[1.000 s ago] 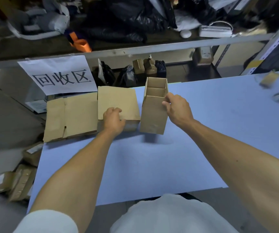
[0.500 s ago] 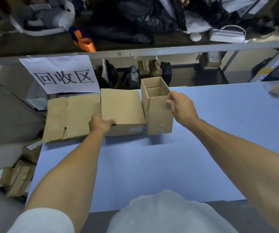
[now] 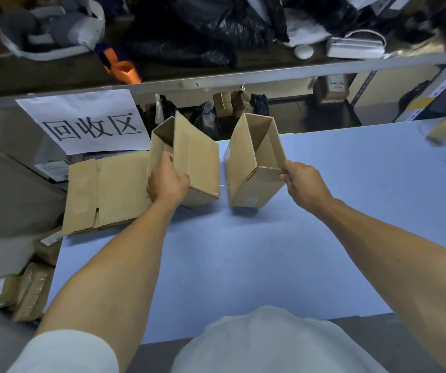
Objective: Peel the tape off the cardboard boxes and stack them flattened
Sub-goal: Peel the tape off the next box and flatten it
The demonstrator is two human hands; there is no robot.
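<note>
Head view: I see my left hand (image 3: 166, 181) gripping 1 open box (image 3: 189, 157), my right hand (image 3: 304, 181) pinching another box (image 3: 246, 168)'s rim, both above the blue counter (image 3: 243, 251) beside flattened cardboard (image 3: 109, 189).

This looks like a storeroom or parcel-handling back room with a recycling corner. A white paper sign with black Chinese characters (image 3: 84, 122) hangs from a grey metal shelf rail (image 3: 243, 76) over a pale blue tabletop (image 3: 243, 251), where flattened brown cardboard sheets (image 3: 106, 187) lie. The shelf carries crumpled black plastic bags (image 3: 189, 30) and an orange-and-purple object (image 3: 121, 65), possibly a tape dispenser, though it is blurred. Taped brown parcels (image 3: 20, 292) sit piled on the grey floor (image 3: 9, 211) at the left.
</note>
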